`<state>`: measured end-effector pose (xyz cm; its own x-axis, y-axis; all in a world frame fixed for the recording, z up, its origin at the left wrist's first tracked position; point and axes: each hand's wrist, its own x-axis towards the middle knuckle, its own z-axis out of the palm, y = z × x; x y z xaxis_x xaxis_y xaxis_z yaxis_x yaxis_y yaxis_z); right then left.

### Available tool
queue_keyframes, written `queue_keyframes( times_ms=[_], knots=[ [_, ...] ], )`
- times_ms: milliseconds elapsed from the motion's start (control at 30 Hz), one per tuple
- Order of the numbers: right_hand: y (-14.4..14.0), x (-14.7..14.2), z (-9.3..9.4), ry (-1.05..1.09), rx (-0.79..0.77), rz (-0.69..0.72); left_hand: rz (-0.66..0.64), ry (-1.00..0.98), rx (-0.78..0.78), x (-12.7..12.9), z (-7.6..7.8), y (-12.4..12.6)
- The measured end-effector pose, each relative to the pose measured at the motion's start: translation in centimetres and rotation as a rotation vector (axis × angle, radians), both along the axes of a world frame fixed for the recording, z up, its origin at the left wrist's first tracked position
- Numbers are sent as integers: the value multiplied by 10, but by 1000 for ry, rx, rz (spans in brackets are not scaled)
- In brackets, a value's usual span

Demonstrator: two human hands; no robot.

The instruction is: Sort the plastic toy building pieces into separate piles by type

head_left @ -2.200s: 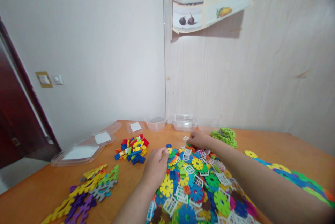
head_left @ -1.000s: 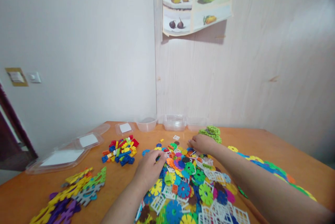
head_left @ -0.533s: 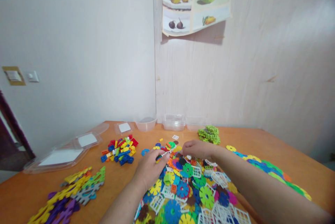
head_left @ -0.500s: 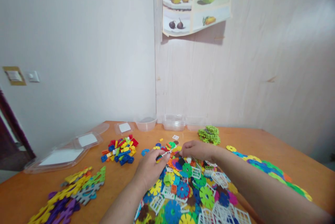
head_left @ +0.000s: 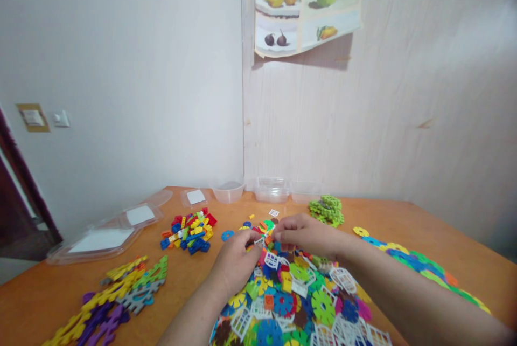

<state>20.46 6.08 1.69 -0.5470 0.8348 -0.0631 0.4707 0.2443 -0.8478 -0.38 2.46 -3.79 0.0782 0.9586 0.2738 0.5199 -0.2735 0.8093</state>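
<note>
Both hands meet over the toy pile [head_left: 299,297] on the surface [head_left: 404,216]: left hand [head_left: 238,260] and right hand [head_left: 307,235] curled, fingertips pinching small pieces; exact grip unclear.

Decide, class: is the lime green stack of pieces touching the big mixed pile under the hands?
Apart. The head view shows bare orange table around the lime green stack, separating it from the mixed pile.

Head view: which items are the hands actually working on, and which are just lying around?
In hand:
- left hand and right hand, fingertips meeting at the far edge of the mixed pile of discs and white grids

Lying about:
- small brick pile
- green disc stack
- clear tubs
- lids
- flat figures
- disc row
</note>
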Motion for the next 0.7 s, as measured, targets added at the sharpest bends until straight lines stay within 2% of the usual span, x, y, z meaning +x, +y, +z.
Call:
queue_keyframes(
  times_ms=[100, 267, 400, 467, 533, 600, 700],
  knots=[
    [31, -4, -5, -117, 112, -224, 18, -8, 14, 2, 3, -2],
    [90, -14, -25, -268, 194, -349, 67, -52, -22, 1, 5, 0],
    [118, -30, -36, -377, 250, -343, 199, -34, 22, -10, -8, 11],
    [125, -38, -39, -423, 257, -322, 301, 46, 35, -16, -16, 18],
    [127, -45, -39, -463, 260, -295, 379, 146, -15, -19, -20, 22],
    [126, -49, -39, -491, 259, -259, 384, 216, -81, -18, -22, 22],
    [119, -53, -38, -499, 228, -181, 309, 219, -117, -15, -19, 19]
  ],
)
